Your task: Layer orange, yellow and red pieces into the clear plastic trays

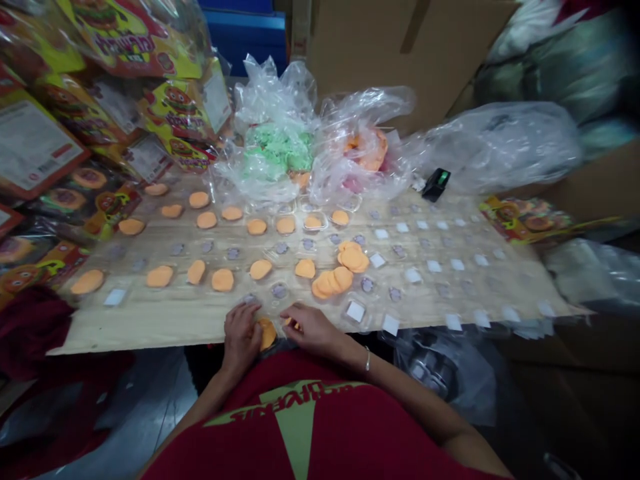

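Note:
At the table's near edge, my left hand has its fingers curled beside a round orange disc, gripping its left side. My right hand is closed in a pinch, with a bit of an orange piece showing at the fingertips. Just beyond the hands lie clear plastic trays, one with a small grey piece. To the right of them is a loose pile of orange discs. More orange discs sit in rows of trays across the left half.
Trays with white squares and grey pieces cover the right side of the wooden table. Clear bags hold green pieces and orange ones at the back. Packaged toy sets are stacked left; a black tape dispenser stands back right.

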Motion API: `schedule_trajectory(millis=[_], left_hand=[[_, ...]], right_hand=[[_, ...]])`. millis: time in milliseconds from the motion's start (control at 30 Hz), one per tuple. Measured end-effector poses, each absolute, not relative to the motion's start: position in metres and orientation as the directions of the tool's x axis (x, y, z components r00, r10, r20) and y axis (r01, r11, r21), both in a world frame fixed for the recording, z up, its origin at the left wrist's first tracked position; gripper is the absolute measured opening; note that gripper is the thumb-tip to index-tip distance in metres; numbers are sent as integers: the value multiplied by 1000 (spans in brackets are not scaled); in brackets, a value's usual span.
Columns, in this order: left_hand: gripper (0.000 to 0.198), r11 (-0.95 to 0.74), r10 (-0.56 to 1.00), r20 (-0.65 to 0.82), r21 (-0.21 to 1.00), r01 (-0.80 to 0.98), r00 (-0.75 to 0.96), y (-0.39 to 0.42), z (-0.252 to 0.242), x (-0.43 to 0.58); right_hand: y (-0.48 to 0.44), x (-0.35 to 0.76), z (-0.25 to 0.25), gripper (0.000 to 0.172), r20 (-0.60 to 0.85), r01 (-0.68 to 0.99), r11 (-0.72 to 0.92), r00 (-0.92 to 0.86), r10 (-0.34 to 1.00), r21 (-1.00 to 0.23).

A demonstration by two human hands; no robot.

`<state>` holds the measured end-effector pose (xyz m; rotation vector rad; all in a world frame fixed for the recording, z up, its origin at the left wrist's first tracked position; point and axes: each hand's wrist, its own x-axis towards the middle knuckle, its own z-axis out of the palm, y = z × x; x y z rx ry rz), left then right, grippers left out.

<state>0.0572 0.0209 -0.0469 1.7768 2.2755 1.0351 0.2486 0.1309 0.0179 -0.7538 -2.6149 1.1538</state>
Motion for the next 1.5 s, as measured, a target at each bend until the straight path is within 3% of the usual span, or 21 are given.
schedule_trajectory(millis=[67,133,233,300,433,567,700,800,867,933,1000,1067,1133,1200,1267,1400,1500], left_hand=[[32,88,866,375,535,840,-330,27,-47,60],[32,69,849,419,517,853,-322,32,-48,62],[36,61,813,477,499,865,-333,34,-50,62],[37,80,784,503,500,862,-364,30,-50,62],[38,75,762,527,505,860,-376,21,-37,66],[37,-25,759,579,481,876,-296,29,-19,66],[37,-50,753,578,528,848,-316,40,-10,61],[34,-101,772,548,606,789,-322,47,-3,60],[30,-147,805,486,718,680,-340,57,5,63],[32,-141,861,331,884,446,-385,73,15,70],[43,-68,907,98,994,89,-411,92,24,83],[50,-4,914,-104,965,-264,-393,109,30,96],[44,11,898,-208,891,-453,-387,119,31,97],[38,24,832,-247,910,-413,-496,118,30,75],[34,80,680,-230,967,-242,-696,106,32,26],[23,234,340,-124,971,-44,-932,55,50,-102],[22,419,215,-51,907,45,-975,26,59,-166]], right_hand=[[157,264,20,21,27,477,547,-737,676,-688],[193,286,23,23,92,686,475,-516,852,-552],[242,315,22,26,93,904,282,-266,959,-322],[260,325,17,29,55,931,275,-270,961,-239],[267,329,-6,16,140,860,493,-477,868,-128],[283,336,-38,29,208,804,583,-554,806,-120],[306,340,-49,29,222,738,625,-585,780,-252],[301,332,-30,27,244,652,595,-552,797,-470],[284,316,-9,28,268,584,490,-428,863,-647],[262,291,10,29,301,438,415,-307,903,-798],[240,258,25,29,282,280,375,-321,904,-884],[222,226,34,27,241,168,333,-411,879,-928],[208,207,42,21,247,129,360,-517,819,-924],[198,206,45,19,297,124,439,-572,764,-890],[197,221,43,21,333,155,500,-576,746,-852],[220,266,18,26,185,308,431,-589,787,-848],[233,295,0,31,104,382,370,-564,819,-847]])
